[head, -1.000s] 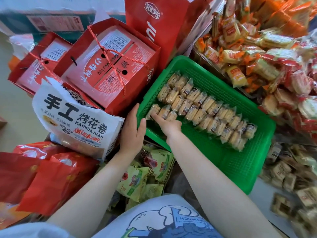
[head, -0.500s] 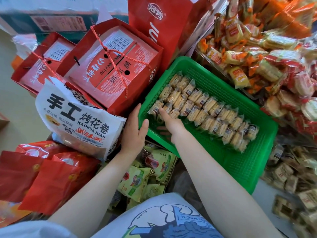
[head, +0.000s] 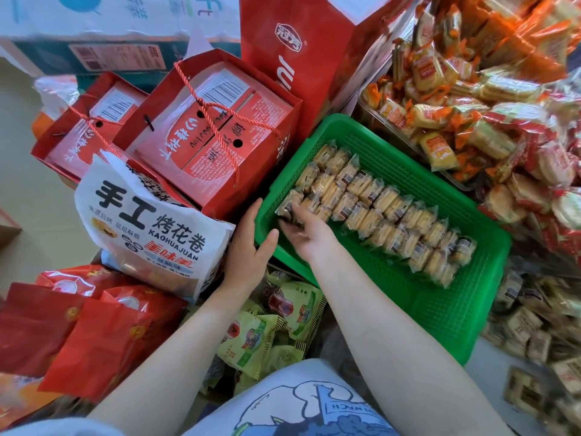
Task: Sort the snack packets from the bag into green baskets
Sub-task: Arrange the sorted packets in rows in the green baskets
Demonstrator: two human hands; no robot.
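In the green basket (head: 446,313), right hand (head: 309,236) has slid leftward, grip loose, touching packets (head: 371,212)

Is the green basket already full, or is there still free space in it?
Not full. Snack packets cover only a band of the green basket; bare mesh floor shows along its near side and far side.

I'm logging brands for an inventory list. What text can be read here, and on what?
"手工 烤花卷 KAOHUAJUAN": white snack bag.
"冠芳": logo on tall red carton.
Red gift boxes: large characters upside down, not reliably legible.
Barcodes and packets in green basket: too small.
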